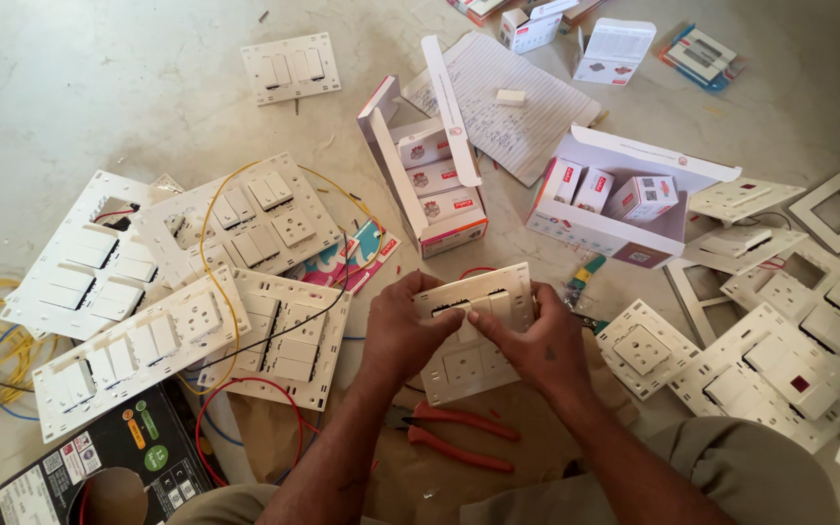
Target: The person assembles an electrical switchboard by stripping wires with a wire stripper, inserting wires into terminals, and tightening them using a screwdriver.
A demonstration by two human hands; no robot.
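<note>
Centrally, above brown paper on the floor, a white rectangular switch plate [473,331] with square modules is pinched by the left hand [399,335] and right hand [537,340], thumbs pressing its upper edge. Behind, two open cardboard boxes [624,194] hold small switch cartons. Red-handled pliers [459,437] lie beneath.

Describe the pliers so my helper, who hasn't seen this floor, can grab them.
Start at the two hands, left hand and right hand, gripping a white switch plate at the centre. Directly below them, on brown paper between the forearms, lie the pliers. Their red-orange handles set them apart from the white plates around.
</note>
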